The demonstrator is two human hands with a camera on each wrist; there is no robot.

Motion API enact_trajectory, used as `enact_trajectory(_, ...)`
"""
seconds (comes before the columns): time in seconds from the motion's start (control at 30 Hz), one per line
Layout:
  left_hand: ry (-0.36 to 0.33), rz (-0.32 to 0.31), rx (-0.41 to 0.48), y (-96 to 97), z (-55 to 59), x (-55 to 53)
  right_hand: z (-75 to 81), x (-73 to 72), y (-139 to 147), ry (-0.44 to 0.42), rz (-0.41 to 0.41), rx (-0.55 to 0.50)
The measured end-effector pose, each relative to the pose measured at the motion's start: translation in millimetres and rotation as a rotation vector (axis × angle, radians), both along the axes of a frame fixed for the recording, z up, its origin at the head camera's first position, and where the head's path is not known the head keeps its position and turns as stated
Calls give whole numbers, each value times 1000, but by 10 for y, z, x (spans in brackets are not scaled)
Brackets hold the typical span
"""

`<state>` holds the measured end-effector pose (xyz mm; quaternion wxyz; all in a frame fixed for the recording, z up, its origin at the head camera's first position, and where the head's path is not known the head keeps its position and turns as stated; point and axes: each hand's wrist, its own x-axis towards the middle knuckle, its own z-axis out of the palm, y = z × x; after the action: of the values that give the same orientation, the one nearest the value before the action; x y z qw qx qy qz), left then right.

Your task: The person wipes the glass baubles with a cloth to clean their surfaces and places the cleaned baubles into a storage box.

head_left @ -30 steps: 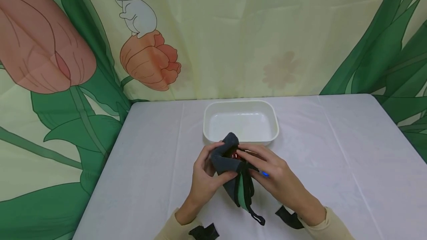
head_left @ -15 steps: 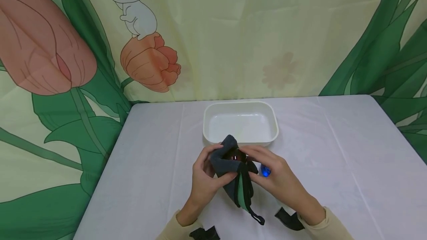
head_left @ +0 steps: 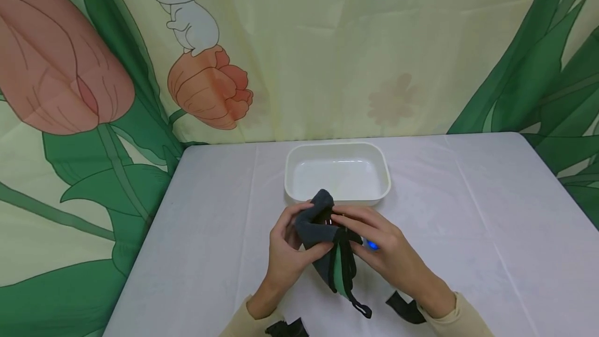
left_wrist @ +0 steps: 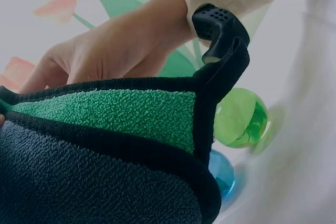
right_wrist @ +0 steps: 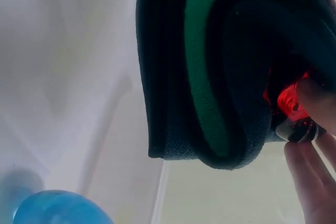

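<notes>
Both hands hold a folded cloth point(head_left: 318, 230), dark grey outside and green inside, with black edging and a hanging loop point(head_left: 362, 308). My left hand point(head_left: 290, 251) grips its left side, thumb on the near fold. On the right, my right hand point(head_left: 390, 246) has its fingers at the cloth's opening and its thumb lower down. Within the fold sits a shiny, clear red ball point(right_wrist: 294, 100), which the right fingers hold in the right wrist view; the cloth hides much of it. Beside the cloth lies a clear blue ball point(head_left: 373, 245), partly behind the right hand.
A white rectangular dish point(head_left: 337, 170) stands just beyond the hands. The left wrist view shows a clear green ball point(left_wrist: 241, 116) close to the blue one on the white tablecloth point(head_left: 468, 254). A printed curtain point(head_left: 327, 56) hangs behind the table.
The right fingers lift off the red ball, showing more of it and of the blue ball, then come back over it. The left hand keeps its hold on the cloth.
</notes>
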<state>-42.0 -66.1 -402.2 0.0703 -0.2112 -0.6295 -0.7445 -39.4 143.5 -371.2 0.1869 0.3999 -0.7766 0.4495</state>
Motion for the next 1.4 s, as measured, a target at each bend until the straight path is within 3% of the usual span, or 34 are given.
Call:
enact_trajectory(0.17, -16, -9, -4, 9, 4, 6, -2, 23, 29, -55, -49, 13)
enact_trajectory(0.4, 39, -36, 9, 8, 7, -16, -13, 39, 21, -286, -111, -66)
enact_trajectory(0.57, 63, -37, 28, -6, 2, -41, 4, 27, 8, -342, -117, -74)
enact_trajectory(0.73, 45, -16, 43, -8, -5, -32, -2, 11, 24, -306, -118, 10)
enact_trajectory(0.87, 24, -5, 40, -17, -7, -26, -3, 7, 52, -220, -112, 75)
enact_trajectory(1.07, 16, -7, 44, -30, -13, -29, -24, -19, 49, -97, -48, 57)
enact_trajectory(1.4, 58, -32, 48, -28, -29, -38, -28, -14, 45, -77, -48, 37)
